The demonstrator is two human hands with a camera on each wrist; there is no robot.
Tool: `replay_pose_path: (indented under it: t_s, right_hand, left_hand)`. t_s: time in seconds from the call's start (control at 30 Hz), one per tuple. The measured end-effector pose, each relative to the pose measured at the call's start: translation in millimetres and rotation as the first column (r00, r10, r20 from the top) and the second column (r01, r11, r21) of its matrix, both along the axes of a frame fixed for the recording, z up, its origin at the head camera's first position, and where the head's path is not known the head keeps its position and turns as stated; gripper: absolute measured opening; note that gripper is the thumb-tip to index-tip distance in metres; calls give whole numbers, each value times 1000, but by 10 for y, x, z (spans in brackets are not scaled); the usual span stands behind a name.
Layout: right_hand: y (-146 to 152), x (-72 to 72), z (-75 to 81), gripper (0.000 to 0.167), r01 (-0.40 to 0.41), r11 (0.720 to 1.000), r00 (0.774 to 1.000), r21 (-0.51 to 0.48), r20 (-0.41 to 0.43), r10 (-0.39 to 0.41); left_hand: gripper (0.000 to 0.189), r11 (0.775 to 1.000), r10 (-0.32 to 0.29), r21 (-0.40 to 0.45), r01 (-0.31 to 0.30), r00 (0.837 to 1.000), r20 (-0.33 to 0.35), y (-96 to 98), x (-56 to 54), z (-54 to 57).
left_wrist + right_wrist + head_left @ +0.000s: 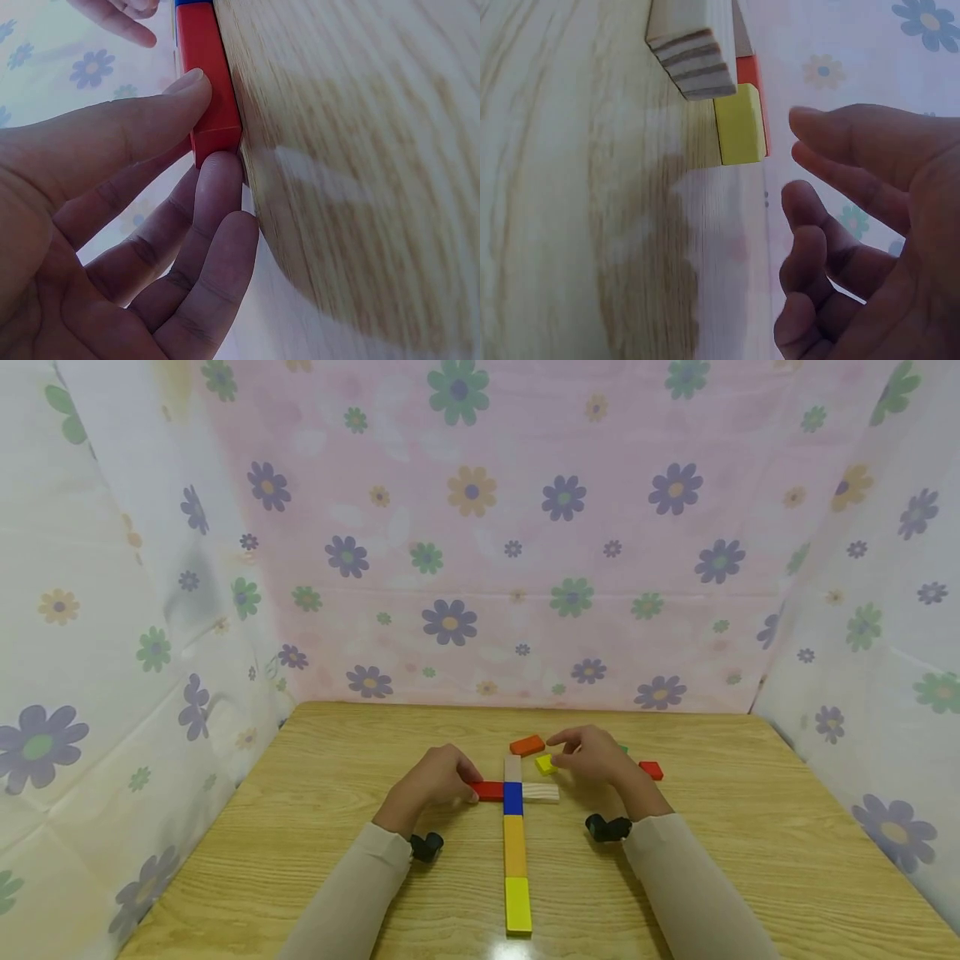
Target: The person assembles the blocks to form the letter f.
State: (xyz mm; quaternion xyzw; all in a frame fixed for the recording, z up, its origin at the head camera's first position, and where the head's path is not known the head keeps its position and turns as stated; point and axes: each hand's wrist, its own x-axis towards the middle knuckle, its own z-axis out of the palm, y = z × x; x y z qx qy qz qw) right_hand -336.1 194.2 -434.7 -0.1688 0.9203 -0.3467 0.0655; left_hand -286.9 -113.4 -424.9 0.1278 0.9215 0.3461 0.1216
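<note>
Thumb and fingers of my left hand [438, 774] pinch the outer end of a red block [208, 82] that lies flat, its other end against a blue block [513, 798]. On the blue block's far side is a pale wooden block [540, 792]. A beige block [512, 767] lies beyond it, and an orange-yellow block [515, 845] and a long yellow block [517, 906] run toward me, together making a cross. Over the table, my right hand [592, 754] has loosely bent fingers with nothing between them, near a small yellow block [740, 126] and an orange block [527, 745].
A small red block [651, 770] lies right of my right hand. Part of a green block [623, 749] shows behind that hand. The wooden table [360, 727] meets flowered cloth [517, 652] at the back and sides. A dark wrist camera [607, 828] sits below my right wrist.
</note>
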Motion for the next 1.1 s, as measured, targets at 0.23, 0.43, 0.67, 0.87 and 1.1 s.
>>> replay_pose_path:
  t_s: [0.23, 0.43, 0.67, 0.87, 1.1]
  right_hand:
    - [20, 24, -60, 41, -58, 998, 997, -16, 48, 59]
    - [0, 42, -117, 44, -67, 998, 996, 12, 57, 66]
    - [-32, 33, -161, 38, -14, 999, 999, 39, 42, 12]
    - [-37, 25, -163, 34, 37, 998, 999, 46, 33, -38]
    - [-48, 17, -157, 33, 55, 998, 998, 38, 21, -56]
  left_hand:
    - [19, 1000, -1, -7, 1, 1000, -4, -1, -11, -37]
    - [18, 1000, 12, -3, -12, 1000, 8, -4, -1, -48]
    - [19, 1000, 10, -1, -10, 1000, 8, -7, 10, -44]
    - [18, 1000, 10, 3, -10, 1000, -1, 1, 8, -32]
    - [18, 1000, 9, 1, -9, 1000, -4, -10, -15, -42]
